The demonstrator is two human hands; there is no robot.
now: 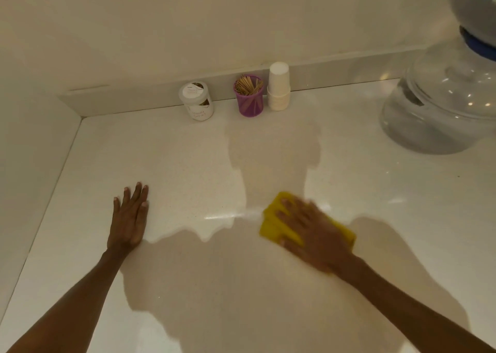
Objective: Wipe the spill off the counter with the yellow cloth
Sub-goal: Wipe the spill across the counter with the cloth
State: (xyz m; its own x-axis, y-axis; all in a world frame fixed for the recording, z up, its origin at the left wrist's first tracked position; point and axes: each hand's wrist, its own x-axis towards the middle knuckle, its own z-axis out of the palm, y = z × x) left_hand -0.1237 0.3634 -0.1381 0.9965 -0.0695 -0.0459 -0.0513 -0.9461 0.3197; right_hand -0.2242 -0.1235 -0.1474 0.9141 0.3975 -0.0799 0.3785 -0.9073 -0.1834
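The yellow cloth (272,225) lies flat on the white counter (188,165), right of centre. My right hand (311,232) presses down on it with spread fingers and looks blurred by motion. A thin wet streak (228,215) glistens on the counter just left of the cloth. My left hand (131,215) rests palm-down and flat on the counter at the left, fingers together, holding nothing.
Against the back wall stand a white jar (197,101), a purple cup of wooden sticks (248,96) and a stack of white paper cups (279,87). A large clear glass water dispenser (442,103) fills the right rear. A wall borders the counter's left side.
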